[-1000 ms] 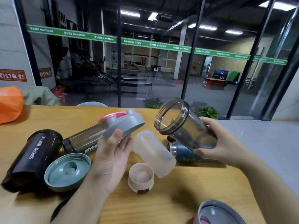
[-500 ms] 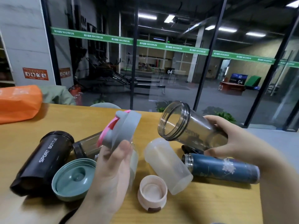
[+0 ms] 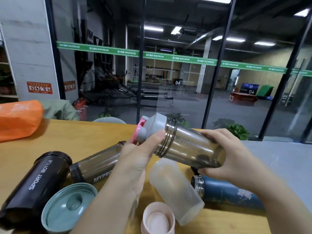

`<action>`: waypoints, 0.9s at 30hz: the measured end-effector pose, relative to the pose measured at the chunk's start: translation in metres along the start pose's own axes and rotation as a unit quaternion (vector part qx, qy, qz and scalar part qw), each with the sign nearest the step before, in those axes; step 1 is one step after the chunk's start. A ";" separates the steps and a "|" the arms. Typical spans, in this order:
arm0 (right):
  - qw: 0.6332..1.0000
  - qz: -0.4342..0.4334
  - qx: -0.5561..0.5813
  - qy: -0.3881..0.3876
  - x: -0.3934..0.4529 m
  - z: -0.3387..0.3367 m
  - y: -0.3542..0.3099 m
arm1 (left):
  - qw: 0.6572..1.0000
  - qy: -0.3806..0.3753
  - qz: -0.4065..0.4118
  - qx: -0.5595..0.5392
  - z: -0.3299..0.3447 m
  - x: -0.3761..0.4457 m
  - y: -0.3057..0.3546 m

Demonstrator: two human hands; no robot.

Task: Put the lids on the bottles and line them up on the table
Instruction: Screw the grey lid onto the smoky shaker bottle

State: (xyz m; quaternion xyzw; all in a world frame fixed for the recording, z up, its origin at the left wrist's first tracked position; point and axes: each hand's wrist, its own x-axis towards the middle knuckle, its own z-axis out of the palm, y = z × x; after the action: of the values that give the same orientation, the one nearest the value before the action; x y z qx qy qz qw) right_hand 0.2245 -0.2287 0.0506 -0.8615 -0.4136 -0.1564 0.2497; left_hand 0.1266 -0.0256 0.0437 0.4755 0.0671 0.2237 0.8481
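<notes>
My right hand (image 3: 224,154) grips a smoky clear bottle (image 3: 189,146) held on its side above the table. My left hand (image 3: 140,154) holds a grey lid with a pink flap (image 3: 150,127) against the bottle's threaded mouth. On the wooden table (image 3: 84,137) lie a black "SPORT BOTTLE" bottle (image 3: 37,181), a smoky "MYPRO" bottle (image 3: 96,164), a frosted white bottle (image 3: 175,191) and a blue steel flask (image 3: 226,193), all on their sides and without lids. A teal lid (image 3: 67,206) and a pink lid (image 3: 157,220) rest upside down near the front edge.
An orange bag (image 3: 18,119) sits at the table's far left, with a green cloth (image 3: 59,110) behind it. A glass wall stands just past the table's far edge. The table's right edge runs close to my right forearm.
My left hand brought the grey lid rightward up to the mouth of the clear bottle, and the two now meet. The camera view shifted slightly.
</notes>
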 end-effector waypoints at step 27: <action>0.992 -0.041 -0.105 0.053 0.006 0.021 -0.014 | 0.999 0.021 0.018 -0.029 -0.007 0.009 -0.002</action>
State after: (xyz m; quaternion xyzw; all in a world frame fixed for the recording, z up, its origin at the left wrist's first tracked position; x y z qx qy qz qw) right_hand 0.2182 -0.2058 0.0406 -0.8556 -0.4165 -0.2545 0.1727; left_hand 0.1333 -0.0170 0.0387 0.4473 0.0695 0.2505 0.8558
